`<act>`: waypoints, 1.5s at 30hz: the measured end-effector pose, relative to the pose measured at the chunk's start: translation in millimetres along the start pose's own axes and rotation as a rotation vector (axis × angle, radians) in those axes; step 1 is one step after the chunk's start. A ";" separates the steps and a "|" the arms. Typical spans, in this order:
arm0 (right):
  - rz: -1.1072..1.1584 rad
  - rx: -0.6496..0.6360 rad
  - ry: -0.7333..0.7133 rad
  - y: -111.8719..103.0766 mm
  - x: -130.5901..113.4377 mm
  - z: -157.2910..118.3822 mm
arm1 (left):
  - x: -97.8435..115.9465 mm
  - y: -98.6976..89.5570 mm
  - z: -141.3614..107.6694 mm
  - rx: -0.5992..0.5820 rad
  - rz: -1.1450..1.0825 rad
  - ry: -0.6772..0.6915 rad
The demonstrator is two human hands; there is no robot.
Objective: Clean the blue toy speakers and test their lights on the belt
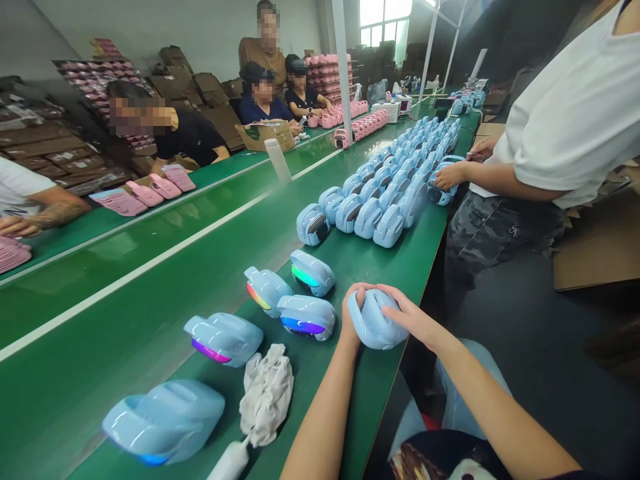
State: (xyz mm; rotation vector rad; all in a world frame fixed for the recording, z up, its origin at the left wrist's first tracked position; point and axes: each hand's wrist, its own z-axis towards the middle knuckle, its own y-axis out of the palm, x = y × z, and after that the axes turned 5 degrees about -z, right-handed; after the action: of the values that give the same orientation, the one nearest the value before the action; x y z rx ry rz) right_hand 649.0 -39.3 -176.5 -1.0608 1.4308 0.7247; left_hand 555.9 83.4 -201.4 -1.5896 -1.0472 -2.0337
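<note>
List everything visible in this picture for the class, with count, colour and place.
Lit plastic units: five, light blue, glowing strips, left of the hands.
Unlit plastic units: many, light blue, in rows along the belt.
Held plastic unit: one, light blue, in both hands.
Crumpled cloth: one, white, beside the lit units.
Plastic bottles: two, white, by the cloth, further ahead.
Conveyor belt: one, green, under the units.
Pink items: many, pink, far belt.
Cardboard boxes: many, brown, at the back.
Co-workers: six, around the belts.
Left hand: one, on the held unit.
Right hand: one, on the held unit.
</note>
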 end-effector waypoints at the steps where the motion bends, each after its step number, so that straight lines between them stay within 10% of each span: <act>1: -0.061 0.008 -0.007 1.9 -2.2 -0.1 | -0.3 0.3 -0.2 0.003 -0.014 -0.012; 9: -0.420 0.119 0.040 24.3 -24.5 12.4 | -8.4 0.5 1.2 -0.009 -0.142 -0.091; 22: 0.311 0.080 0.088 -10.9 -1.3 17.7 | -11.9 3.2 -2.9 -0.149 -0.037 -0.104; 45: 0.458 0.012 0.078 -12.6 13.4 17.0 | -22.4 0.1 -1.9 -0.173 -0.034 -0.101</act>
State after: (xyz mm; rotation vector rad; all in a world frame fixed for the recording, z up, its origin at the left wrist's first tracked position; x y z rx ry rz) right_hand 668.4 -31.8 -190.5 -0.7617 1.7688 1.0059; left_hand 561.6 78.3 -222.5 -1.7888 -0.9611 -2.1372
